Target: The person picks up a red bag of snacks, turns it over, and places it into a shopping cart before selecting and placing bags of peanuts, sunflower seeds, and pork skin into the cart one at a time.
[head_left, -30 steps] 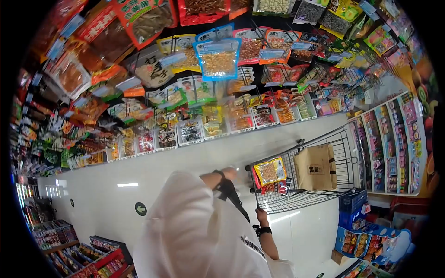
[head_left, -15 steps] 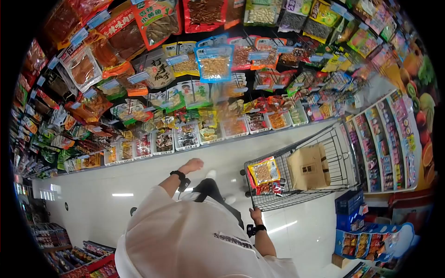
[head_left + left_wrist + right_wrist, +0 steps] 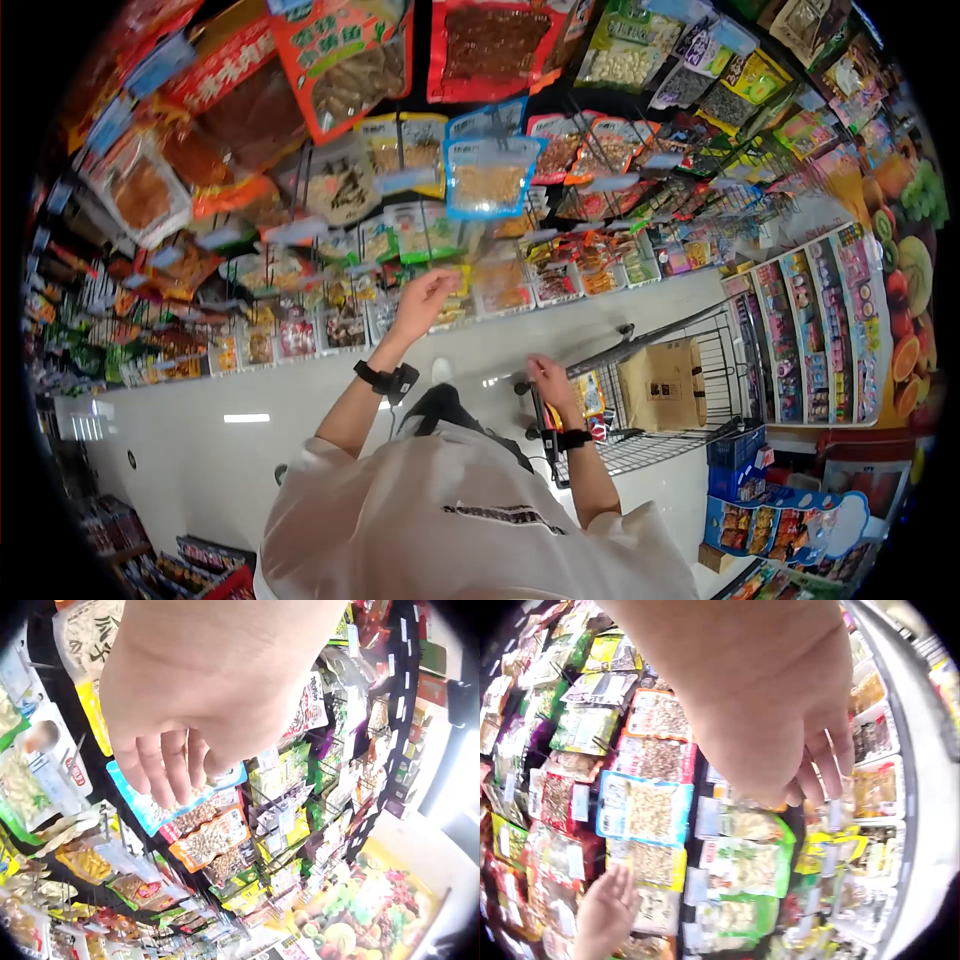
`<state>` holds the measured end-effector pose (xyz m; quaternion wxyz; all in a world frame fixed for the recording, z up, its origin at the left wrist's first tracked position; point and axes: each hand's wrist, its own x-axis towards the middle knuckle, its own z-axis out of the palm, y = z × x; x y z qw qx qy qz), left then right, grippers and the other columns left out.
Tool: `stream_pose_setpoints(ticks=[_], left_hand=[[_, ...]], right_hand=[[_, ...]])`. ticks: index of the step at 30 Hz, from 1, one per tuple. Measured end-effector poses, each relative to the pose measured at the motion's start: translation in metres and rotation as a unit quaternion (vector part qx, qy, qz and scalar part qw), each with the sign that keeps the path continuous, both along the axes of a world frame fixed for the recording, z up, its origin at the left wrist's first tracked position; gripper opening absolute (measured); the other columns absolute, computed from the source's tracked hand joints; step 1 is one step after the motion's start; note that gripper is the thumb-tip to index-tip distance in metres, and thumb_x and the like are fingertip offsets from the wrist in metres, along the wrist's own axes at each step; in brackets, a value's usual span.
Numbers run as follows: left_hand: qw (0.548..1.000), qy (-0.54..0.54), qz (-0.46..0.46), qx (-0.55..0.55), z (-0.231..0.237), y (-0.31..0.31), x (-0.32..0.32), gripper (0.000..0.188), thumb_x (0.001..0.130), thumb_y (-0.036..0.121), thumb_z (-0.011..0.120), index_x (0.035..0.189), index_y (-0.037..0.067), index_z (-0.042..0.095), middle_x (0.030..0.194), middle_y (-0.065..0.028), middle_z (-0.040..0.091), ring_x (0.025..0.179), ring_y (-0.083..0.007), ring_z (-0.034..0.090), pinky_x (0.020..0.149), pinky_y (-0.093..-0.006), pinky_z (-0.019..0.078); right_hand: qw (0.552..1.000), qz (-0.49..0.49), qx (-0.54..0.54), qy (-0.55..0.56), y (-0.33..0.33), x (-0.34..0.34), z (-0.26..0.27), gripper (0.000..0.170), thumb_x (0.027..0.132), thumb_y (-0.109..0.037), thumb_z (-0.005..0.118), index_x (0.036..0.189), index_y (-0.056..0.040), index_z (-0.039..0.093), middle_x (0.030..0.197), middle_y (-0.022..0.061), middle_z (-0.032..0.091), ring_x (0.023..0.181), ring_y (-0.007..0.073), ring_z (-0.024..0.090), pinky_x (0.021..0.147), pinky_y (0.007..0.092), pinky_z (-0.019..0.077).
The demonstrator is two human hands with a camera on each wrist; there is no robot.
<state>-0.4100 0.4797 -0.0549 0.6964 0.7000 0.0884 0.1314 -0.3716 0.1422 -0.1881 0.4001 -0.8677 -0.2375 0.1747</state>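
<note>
My left hand (image 3: 428, 295) reaches out toward the snack rack with its fingers relaxed and nothing in them. In the left wrist view its fingers (image 3: 169, 769) overlap a blue-edged bag of nuts (image 3: 154, 819). That clear-windowed blue bag (image 3: 490, 178) hangs at the front of the rack in the head view. My right hand (image 3: 550, 382) hovers near the handle end of the shopping cart (image 3: 655, 337), fingers loosely bent and holding nothing. Yellow and orange nut bags (image 3: 660, 714) hang beside the blue one in the right wrist view.
A brown paper bag (image 3: 660, 385) and a yellow snack packet (image 3: 588, 395) lie in the cart. Trays of small snacks (image 3: 555, 283) line the rack's bottom. A white display stand (image 3: 815, 330) stands beyond the cart, and blue crates (image 3: 735, 455) are at the right.
My left hand has swung forward and up toward the rack. The right hand has let go of the cart handle and moved forward. The body has come closer to the shelf.
</note>
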Motion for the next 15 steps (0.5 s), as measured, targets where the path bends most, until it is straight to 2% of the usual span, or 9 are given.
stream_pose_setpoints(ticks=[2, 4, 6, 7, 8, 10, 11, 14, 15], left_hand=[[0.999, 0.015, 0.011, 0.038, 0.011, 0.024, 0.022, 0.021, 0.095, 0.013, 0.056, 0.112, 0.0, 0.06, 0.104, -0.0065, 0.067, 0.096, -0.0134, 0.062, 0.082, -0.026, 0.0487], [0.994, -0.007, 0.066, 0.082, 0.019, 0.041, 0.048, 0.022, 0.094, 0.012, 0.058, 0.112, 0.001, 0.059, 0.104, -0.0081, 0.066, 0.094, -0.0164, 0.062, 0.08, -0.0289, 0.0491], [0.983, -0.035, 0.138, 0.119, 0.018, 0.052, 0.072, 0.022, 0.093, 0.012, 0.059, 0.113, 0.001, 0.059, 0.107, -0.0093, 0.065, 0.095, -0.0181, 0.061, 0.08, -0.0304, 0.0488], [0.984, -0.036, 0.134, 0.113, 0.006, 0.062, 0.084, 0.031, 0.091, 0.013, 0.061, 0.119, 0.002, 0.056, 0.115, -0.012, 0.062, 0.1, -0.0223, 0.059, 0.081, -0.0352, 0.0478], [0.985, 0.012, 0.093, 0.144, 0.008, 0.072, 0.093, 0.036, 0.092, 0.015, 0.061, 0.123, 0.001, 0.051, 0.122, -0.0127, 0.058, 0.108, -0.0231, 0.056, 0.084, -0.0346, 0.0476], [0.973, 0.107, 0.01, 0.205, 0.02, 0.085, 0.105, 0.048, 0.093, 0.02, 0.061, 0.132, -0.002, 0.042, 0.135, -0.0142, 0.05, 0.122, -0.0246, 0.05, 0.089, -0.0335, 0.0474], [0.973, 0.066, 0.013, 0.222, 0.027, 0.084, 0.111, 0.057, 0.093, 0.022, 0.061, 0.138, -0.002, 0.037, 0.139, -0.0161, 0.046, 0.124, -0.0289, 0.048, 0.092, -0.0369, 0.0467], [0.98, 0.0, 0.068, 0.189, 0.008, 0.077, 0.133, 0.054, 0.089, 0.018, 0.064, 0.135, 0.003, 0.04, 0.127, -0.0167, 0.054, 0.109, -0.0295, 0.055, 0.093, -0.0388, 0.0435], [0.978, -0.013, 0.075, 0.195, 0.018, 0.074, 0.134, 0.054, 0.089, 0.017, 0.064, 0.134, 0.003, 0.04, 0.121, -0.0159, 0.057, 0.106, -0.0273, 0.057, 0.091, -0.0386, 0.0453]], right_hand=[[0.997, -0.02, 0.078, -0.014, 0.052, 0.044, 0.047, 0.03, 0.097, -0.025, 0.054, 0.113, -0.0006, 0.062, 0.095, 0.0136, 0.068, 0.09, 0.0204, 0.065, 0.08, 0.0313, 0.0501], [0.984, -0.062, 0.17, 0.001, 0.093, 0.085, 0.061, 0.029, 0.097, -0.021, 0.054, 0.118, 0.0001, 0.059, 0.099, 0.0089, 0.067, 0.09, 0.0139, 0.06, 0.082, 0.0281, 0.0484], [0.975, -0.095, 0.199, -0.012, 0.132, 0.118, 0.097, 0.03, 0.097, -0.018, 0.054, 0.121, 0.001, 0.056, 0.107, 0.008, 0.065, 0.094, 0.014, 0.059, 0.083, 0.0277, 0.0475], [0.973, -0.106, 0.202, -0.036, 0.148, 0.132, 0.114, 0.033, 0.097, -0.017, 0.054, 0.123, 0.0022, 0.055, 0.11, 0.0121, 0.065, 0.098, 0.0176, 0.061, 0.087, 0.0305, 0.0476], [0.97, -0.118, 0.205, -0.061, 0.162, 0.147, 0.125, 0.035, 0.096, -0.015, 0.054, 0.125, 0.0033, 0.053, 0.114, 0.0162, 0.065, 0.103, 0.0212, 0.062, 0.09, 0.0333, 0.0476], [0.955, -0.142, 0.247, -0.084, 0.187, 0.177, 0.129, 0.038, 0.095, -0.015, 0.054, 0.129, 0.0024, 0.05, 0.121, 0.0175, 0.061, 0.108, 0.0227, 0.06, 0.092, 0.0338, 0.0464], [0.947, -0.152, 0.267, -0.096, 0.197, 0.189, 0.129, 0.04, 0.095, -0.015, 0.055, 0.13, 0.0019, 0.048, 0.125, 0.0181, 0.059, 0.111, 0.0235, 0.059, 0.094, 0.0341, 0.0458], [0.94, -0.157, 0.25, -0.173, 0.221, 0.217, 0.133, 0.039, 0.097, -0.016, 0.053, 0.132, 0.0003, 0.044, 0.116, 0.0132, 0.061, 0.106, 0.0175, 0.058, 0.088, 0.0302, 0.0466], [0.944, -0.157, 0.234, -0.173, 0.227, 0.223, 0.131, 0.039, 0.097, -0.015, 0.052, 0.131, 0.0011, 0.043, 0.115, 0.0138, 0.062, 0.105, 0.019, 0.059, 0.088, 0.0312, 0.047]])
